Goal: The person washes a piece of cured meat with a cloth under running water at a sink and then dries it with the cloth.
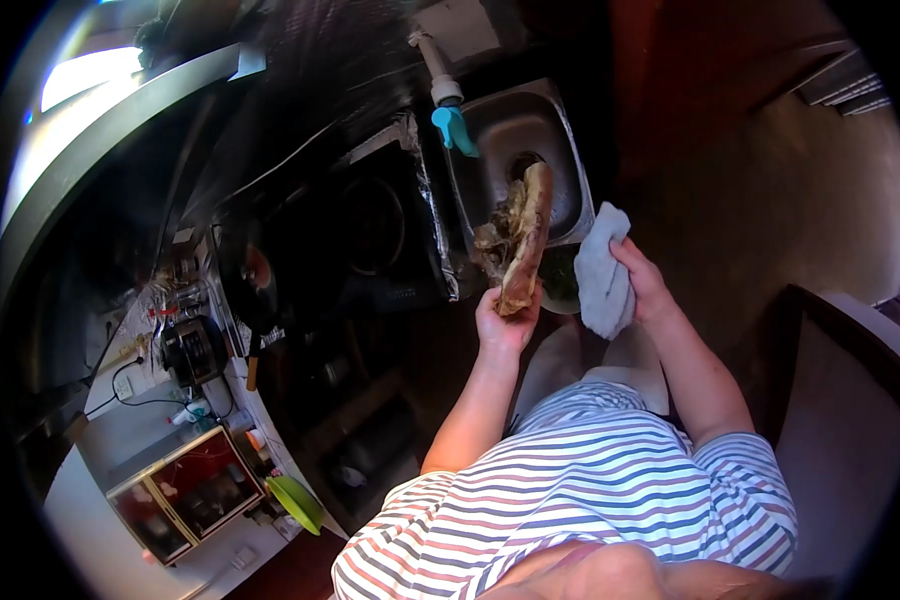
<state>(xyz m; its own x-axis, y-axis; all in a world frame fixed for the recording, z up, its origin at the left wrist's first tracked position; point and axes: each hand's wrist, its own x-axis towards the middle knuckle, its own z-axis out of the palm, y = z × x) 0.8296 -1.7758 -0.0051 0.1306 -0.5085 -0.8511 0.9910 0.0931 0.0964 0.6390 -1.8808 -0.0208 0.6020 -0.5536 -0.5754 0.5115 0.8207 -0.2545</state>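
Note:
In the head view, my left hand [507, 320] is closed around the lower end of a long slab of meat [528, 235]. The slab is pale along one side, with ragged brown flesh on the other, and points up and away over the sink [502, 125]. To the right, my right hand [644, 278] grips a light grey-blue cloth [604, 275], which hangs folded beside the sink's near corner. The cloth and the meat are apart. Above the basin is a tap with a turquoise nozzle [455, 128].
Left of the sink is a dark stove top [370, 225] edged with foil. Below the basin, a bowl with something green [560, 278] is partly hidden. A glass-fronted cabinet [195, 490] and a green basin [295, 502] are at lower left; a dark-edged panel [850, 370] stands at right.

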